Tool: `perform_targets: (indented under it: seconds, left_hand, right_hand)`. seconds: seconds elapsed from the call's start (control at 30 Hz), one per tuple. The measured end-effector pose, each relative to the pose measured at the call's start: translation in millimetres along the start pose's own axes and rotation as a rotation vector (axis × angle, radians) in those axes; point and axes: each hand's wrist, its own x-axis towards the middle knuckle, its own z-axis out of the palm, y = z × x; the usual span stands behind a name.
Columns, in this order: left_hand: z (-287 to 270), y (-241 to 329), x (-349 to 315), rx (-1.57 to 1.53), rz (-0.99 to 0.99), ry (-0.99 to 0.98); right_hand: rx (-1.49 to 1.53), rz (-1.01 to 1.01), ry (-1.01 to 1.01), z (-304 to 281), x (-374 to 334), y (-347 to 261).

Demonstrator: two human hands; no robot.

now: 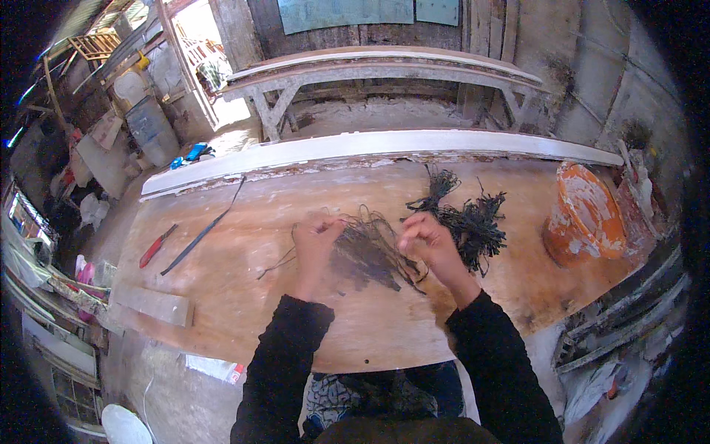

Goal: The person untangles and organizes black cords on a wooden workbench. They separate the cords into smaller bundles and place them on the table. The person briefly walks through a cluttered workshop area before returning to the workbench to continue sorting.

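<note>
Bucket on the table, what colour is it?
The bucket is orange with whitish smears; head view.

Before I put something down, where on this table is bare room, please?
The table has free patches between the strap and left hand, except a thin strand, and along the near edge between the sleeves. It is crowded between the hands, with dark strands, and beyond the right hand, with black bundles.

Long black sleeves [285, 348] reaching the wrists, bare hands [316, 240], grey-and-black patterned clothing [333, 399] lower down
</note>
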Motion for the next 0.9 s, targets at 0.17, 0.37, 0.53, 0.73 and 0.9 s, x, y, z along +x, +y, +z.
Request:
perform_targets:
  seconds: [0.17,0.37,0.53,0.73,0.9]
  left_hand:
    - [-10.6,-36.6,18.5,0.082,0.051,0.048]
    - [4.1,-16.5,4.4,-0.053,0.043,-0.017]
    - [15.5,-6.9,-9.8,0.265,0.145,-0.108]
    - [31.4,-8.6,-22.8,0.269,0.340,-0.354]
    - [53.9,10.5,-58.3,-0.093,0.129,-0.811]
  right_hand:
    - [-0.028,-0.165,-0.373,42.4,-20.8,-36.7]
    - [-0.156,-0.330,-0.358,36.6,-18.4,-28.4]
    - [-0.151,-0.328,-0.325,28.1,-14.5,-34.1]
    - [-0.090,-0.099,0.256,0.7,2.8,1.3]
    - [-0.156,-0.013,0.448,-18.5,13.4,23.0]
